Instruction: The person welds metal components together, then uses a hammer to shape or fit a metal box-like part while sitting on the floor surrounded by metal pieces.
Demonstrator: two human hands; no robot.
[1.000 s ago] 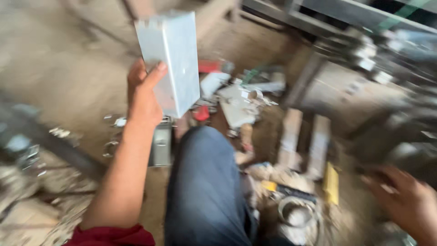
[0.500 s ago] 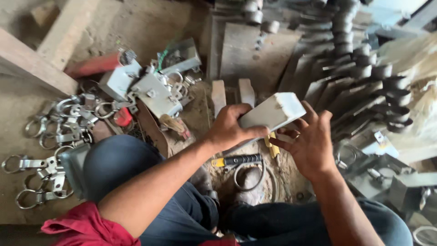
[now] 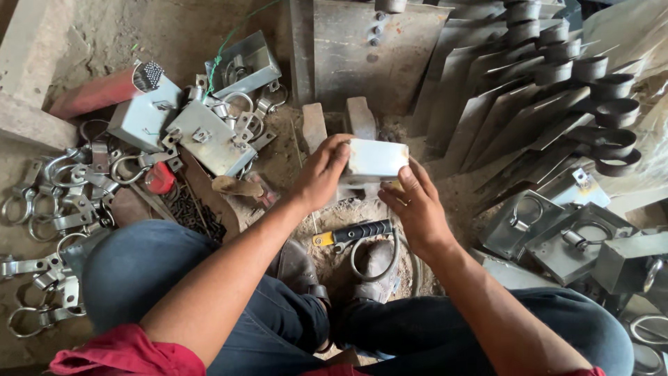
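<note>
Both hands now hold a pale metal box (image 3: 374, 159) low over the dirt floor (image 3: 90, 42), just in front of the person's knees. The left hand (image 3: 321, 175) has its grip closed on the box's near left end; the right hand (image 3: 416, 205) cups its right underside. Half a second ago the box was tilted higher between the hands; a second ago the left hand alone held it up. Similar boxes (image 3: 209, 136) and shackles (image 3: 56, 188) lie to the left, and a black-handled tool (image 3: 351, 233) lies below.

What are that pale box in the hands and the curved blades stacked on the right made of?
The box held by the left hand and right hand looks like folded sheet metal with a pale grey, dull, possibly galvanised finish. The stacked blades seem to be bare steel: dull grey plates with tubular sockets at their ends.
</note>
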